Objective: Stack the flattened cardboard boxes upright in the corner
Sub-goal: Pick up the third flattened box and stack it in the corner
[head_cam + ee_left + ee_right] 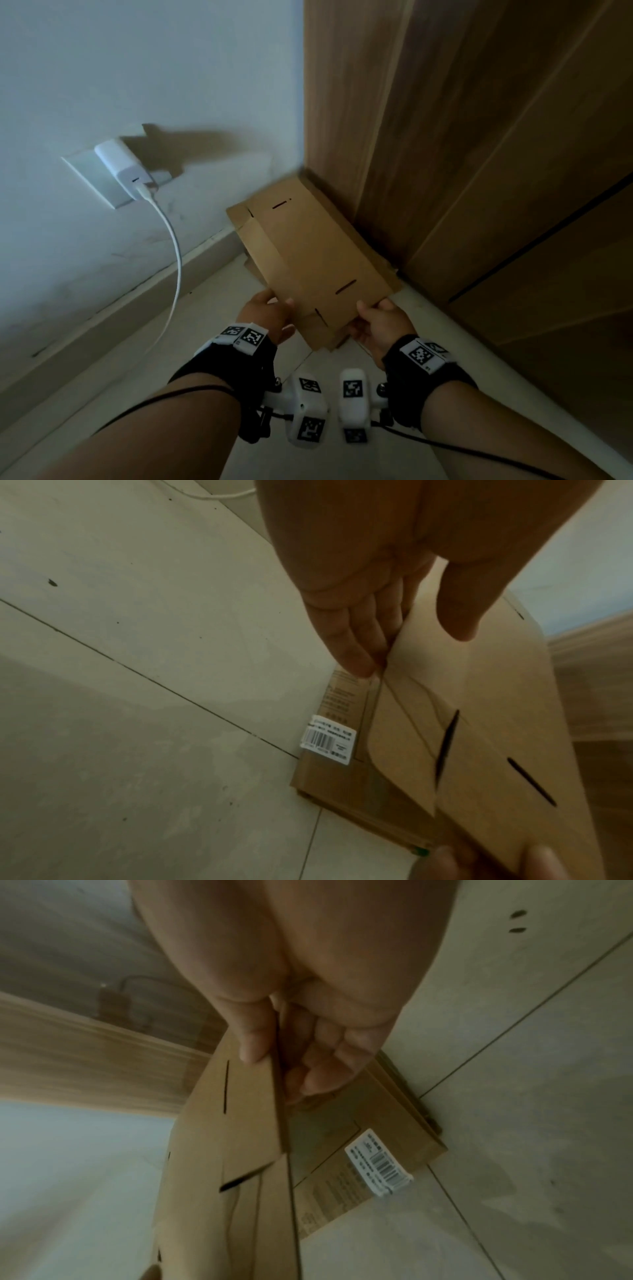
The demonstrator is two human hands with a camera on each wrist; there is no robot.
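Observation:
A flattened brown cardboard box (308,250) with narrow slots slants from my hands toward the corner where the white wall meets the wooden cabinet. My left hand (274,308) pinches its near left edge, thumb on top and fingers beneath (359,653). My right hand (373,315) grips the near right corner, with the thumb over the edge and the fingers (318,1080) curled underneath. Below it, a second flattened box (342,777) with a white barcode label (377,1161) lies on the floor. More cardboard edges (236,216) show behind the held box near the corner.
A white charger (123,168) sits in a wall socket on the left, and its cable (174,246) hangs down to the floor. A baseboard (102,308) runs along the wall. The wooden cabinet (479,171) fills the right side. Pale floor tiles (137,669) lie underneath.

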